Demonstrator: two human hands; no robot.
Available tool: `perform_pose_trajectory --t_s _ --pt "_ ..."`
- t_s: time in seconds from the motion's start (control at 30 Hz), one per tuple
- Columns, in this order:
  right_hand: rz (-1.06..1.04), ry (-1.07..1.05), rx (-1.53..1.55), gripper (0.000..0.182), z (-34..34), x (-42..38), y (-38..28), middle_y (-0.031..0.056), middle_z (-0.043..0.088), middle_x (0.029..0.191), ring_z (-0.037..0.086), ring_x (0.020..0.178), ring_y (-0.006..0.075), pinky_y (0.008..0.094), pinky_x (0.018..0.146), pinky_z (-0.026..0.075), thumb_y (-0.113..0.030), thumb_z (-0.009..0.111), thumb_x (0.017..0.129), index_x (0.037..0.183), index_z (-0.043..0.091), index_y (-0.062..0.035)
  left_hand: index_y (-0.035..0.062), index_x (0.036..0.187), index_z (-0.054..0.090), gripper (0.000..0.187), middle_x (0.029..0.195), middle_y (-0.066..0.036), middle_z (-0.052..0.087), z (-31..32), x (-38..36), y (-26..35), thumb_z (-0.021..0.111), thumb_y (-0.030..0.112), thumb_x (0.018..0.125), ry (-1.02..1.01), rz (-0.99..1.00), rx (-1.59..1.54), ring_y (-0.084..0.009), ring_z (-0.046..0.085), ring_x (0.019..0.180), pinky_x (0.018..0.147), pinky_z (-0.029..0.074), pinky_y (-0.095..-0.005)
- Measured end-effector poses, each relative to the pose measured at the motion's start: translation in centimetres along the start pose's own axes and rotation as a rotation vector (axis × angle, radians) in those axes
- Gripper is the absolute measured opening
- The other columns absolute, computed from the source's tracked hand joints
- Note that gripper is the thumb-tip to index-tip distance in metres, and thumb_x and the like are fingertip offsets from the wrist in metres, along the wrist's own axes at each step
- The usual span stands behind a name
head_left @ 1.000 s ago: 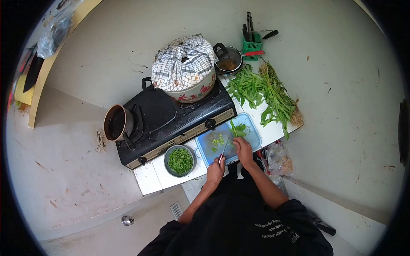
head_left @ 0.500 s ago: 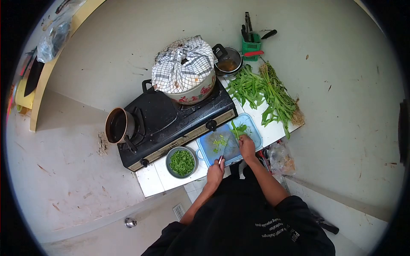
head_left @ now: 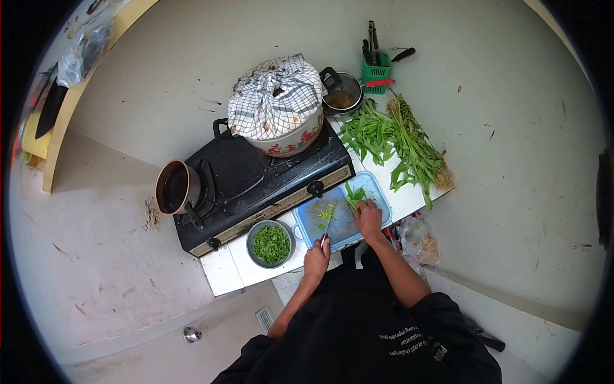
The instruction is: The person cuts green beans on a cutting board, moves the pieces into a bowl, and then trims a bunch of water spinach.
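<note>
My left hand is closed around the handle of a knife, its blade over the blue cutting board. Small chopped green pieces lie beside the blade. At the board's right part, my right hand rests on a few leafy greens; its fingertips are partly hidden, and whether they grip the leaves is unclear. A grey bowl of chopped greens stands left of the board.
A black stove carries a cloth-covered pot and a small saucepan. Leafy bunches with roots lie at the right, near a green utensil basket and a pan with a strainer. A plastic bag is beside the counter.
My right hand has shifted slightly, its fingers now spread lower over the leaves. The knife in my left hand has moved slightly left, and its blade now shows beside the chopped pieces.
</note>
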State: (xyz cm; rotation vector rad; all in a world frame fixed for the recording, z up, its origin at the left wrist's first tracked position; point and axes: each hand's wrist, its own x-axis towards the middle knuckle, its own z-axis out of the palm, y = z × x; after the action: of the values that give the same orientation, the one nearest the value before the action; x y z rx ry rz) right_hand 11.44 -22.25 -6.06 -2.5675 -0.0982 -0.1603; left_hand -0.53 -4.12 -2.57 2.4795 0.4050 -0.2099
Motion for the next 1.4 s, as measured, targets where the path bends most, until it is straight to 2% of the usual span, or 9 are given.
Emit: perform_pose_trajectory --t_s 0.27,0.3,0.4,0.5,0.6,0.7,0.8,1.0,1.4 --pt "0.155 0.014 0.517 0.019 0.4 0.7 2.8 0.0149 0.070 0.086 0.069 0.076 0.0280 0.0343 0.070 0.054 -0.005 0.068 0.087 0.106 0.066 -0.0023 -0.0011 0.097 0.060 0.045 0.073 -0.032 0.065 -0.8 0.0 -0.4 0.048 0.042 0.102 0.007 -0.053 -0.019 -0.0507 0.064 0.072 0.066 0.050 -0.0591" --pt "0.194 -0.037 0.539 0.025 -1.2 0.8 1.7 0.0152 0.070 0.088 0.068 0.077 0.0269 0.0344 0.072 0.054 -0.003 0.068 0.086 0.111 0.067 -0.0027 -0.0018 0.097 0.061 0.046 0.074 -0.032 0.065 -0.9 0.1 -0.5 0.047 0.042 0.102 0.006 -0.067 -0.021 -0.0510 0.064 0.073 0.067 0.050 -0.0591" --pt "-0.066 -0.005 0.501 0.027 -0.6 0.4 0.8 0.0139 0.069 0.091 0.067 0.080 0.0265 0.0350 0.075 0.053 -0.002 0.068 0.085 0.112 0.067 -0.0037 -0.0024 0.097 0.061 0.047 0.076 -0.032 0.065 -1.1 0.4 -0.7 0.046 0.042 0.103 -0.003 -0.094 -0.028 -0.0515 0.064 0.075 0.069 0.050 -0.0592" --pt "-0.049 -0.087 0.510 0.027 -1.0 -0.6 -1.5 0.0135 0.066 0.095 0.066 0.082 0.0274 0.0362 0.077 0.052 -0.003 0.069 0.084 0.111 0.068 -0.0059 -0.0016 0.095 0.060 0.046 0.074 -0.032 0.065 -0.9 0.5 -1.0 0.047 0.042 0.102 0.035 -0.081 -0.031 -0.0515 0.064 0.072 0.066 0.051 -0.0591" --pt "-0.001 -0.133 0.215 0.030 -2.4 -1.1 -3.5 0.0097 0.065 0.106 0.066 0.094 0.0317 0.0434 0.082 0.050 0.001 0.068 0.081 0.109 0.068 -0.0104 -0.0012 0.093 0.060 0.045 0.073 -0.031 0.064 -0.8 0.5 -1.2 0.048 0.042 0.101 0.052 -0.065 -0.029 -0.0514 0.064 0.070 0.064 0.051 -0.0588" --pt "-0.039 -0.145 0.141 0.038 -2.1 -1.4 -2.7 0.0107 0.063 0.109 0.064 0.099 0.0316 0.0457 0.083 0.048 0.003 0.069 0.080 0.114 0.065 -0.0111 -0.0011 0.093 0.060 0.045 0.073 -0.032 0.064 -0.9 0.5 -1.2 0.049 0.041 0.101 0.052 -0.058 -0.038 -0.0514 0.064 0.070 0.064 0.051 -0.0588" --pt "0.034 -0.176 0.400 0.046 -1.3 -1.2 -1.8 0.0136 0.063 0.098 0.063 0.092 0.0331 0.0408 0.081 0.051 0.007 0.073 0.075 0.118 0.062 -0.0095 -0.0011 0.094 0.060 0.044 0.073 -0.032 0.064 -1.0 0.6 -1.2 0.049 0.041 0.101 0.045 -0.049 -0.044 -0.0512 0.064 0.071 0.065 0.051 -0.0589" --pt "-0.067 -0.039 0.295 0.056 -1.2 -2.1 -2.5 0.0157 0.064 0.102 0.064 0.090 0.0350 0.0420 0.080 0.052 0.007 0.073 0.075 0.126 0.053 -0.0043 -0.0016 0.095 0.060 0.044 0.074 -0.032 0.064 -1.5 0.7 -0.8 0.050 0.041 0.101 0.019 -0.047 -0.055 -0.0510 0.064 0.071 0.064 0.051 -0.0585" --pt "-0.046 -0.089 0.464 0.057 -0.5 -2.5 -2.6 0.0163 0.067 0.099 0.064 0.089 0.0326 0.0436 0.083 0.051 0.009 0.068 0.081 0.133 0.051 -0.0050 -0.0031 0.097 0.060 0.043 0.072 -0.032 0.064 -2.7 -0.4 0.8 0.052 0.038 0.101 -0.084 0.023 -0.128 -0.0520 0.063 0.073 0.065 0.050 -0.0579"
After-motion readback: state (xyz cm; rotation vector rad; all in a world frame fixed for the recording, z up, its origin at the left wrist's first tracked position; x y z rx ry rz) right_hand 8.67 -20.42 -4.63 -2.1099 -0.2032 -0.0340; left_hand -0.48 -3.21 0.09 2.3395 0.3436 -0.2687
